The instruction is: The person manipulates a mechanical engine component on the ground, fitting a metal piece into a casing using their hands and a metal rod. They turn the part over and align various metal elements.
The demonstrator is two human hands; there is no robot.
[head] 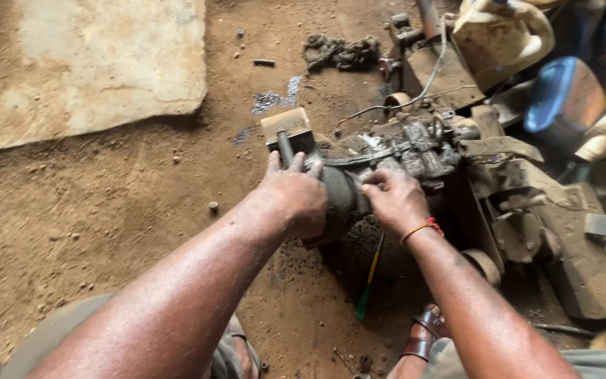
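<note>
Both hands grip a grimy dark metal engine casing (380,165) on the dirt floor (106,210): left hand (294,196) fingers wrapped over its rounded end, right hand (394,200) fingers curled on top.

Both arms reach forward, left hand (294,200) and right hand (394,200) curled, gripping.

Looking up past my work, packaging only shows along the top right. There's a cream-coloured plastic jug (503,35), grimy, with a moulded handle on its right side, sitting behind the greasy metal. Right of it lies a blue container (562,98) with a rusty orange sheen across its face, tilted on its side, maybe a can, though the edge of the view blurs it. No labels I can make out, no signs, no screens anywhere on the dirt floor.
</note>
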